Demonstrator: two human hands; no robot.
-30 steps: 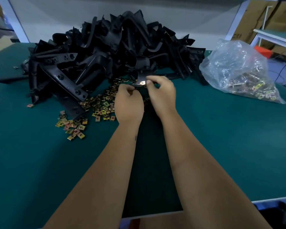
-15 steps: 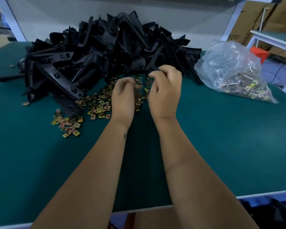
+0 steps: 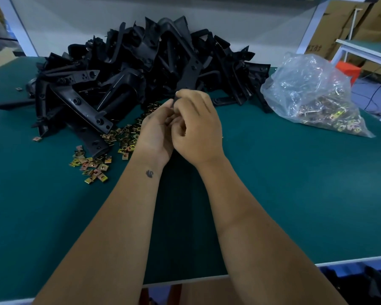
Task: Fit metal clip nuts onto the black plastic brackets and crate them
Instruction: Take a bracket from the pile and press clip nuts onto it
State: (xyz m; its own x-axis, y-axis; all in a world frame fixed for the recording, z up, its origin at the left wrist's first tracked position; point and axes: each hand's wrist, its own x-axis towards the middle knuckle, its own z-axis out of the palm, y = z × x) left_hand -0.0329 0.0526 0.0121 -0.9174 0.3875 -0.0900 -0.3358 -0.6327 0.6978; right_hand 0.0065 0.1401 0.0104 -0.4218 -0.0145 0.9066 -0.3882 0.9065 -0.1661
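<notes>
Roughly, largest first
Counter (image 3: pixel 295 183): bears everything.
Bracket pile (image 3: pixel 141 69): rigid, light; grip by an arm.
Held bracket (image 3: pixel 188 71): raised, pinched by both hands, left (image 3: pixel 156 135), right (image 3: pixel 198 130).
Clip nuts (image 3: pixel 92 166): small, slippery; pinch edges.

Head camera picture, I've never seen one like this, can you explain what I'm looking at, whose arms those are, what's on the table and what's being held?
There is no machine here. A camera worn on a person's head looks forward and down, so the two bare arms are that person's own. The left hand and right hand meet over a green table and together grip a black bracket that sticks up from their fingers. Whether a clip nut is pinched there too is hidden. Behind lies a big bracket pile. Loose brass-coloured clip nuts are scattered left of the hands, and a clear bag with more sits at right.
</notes>
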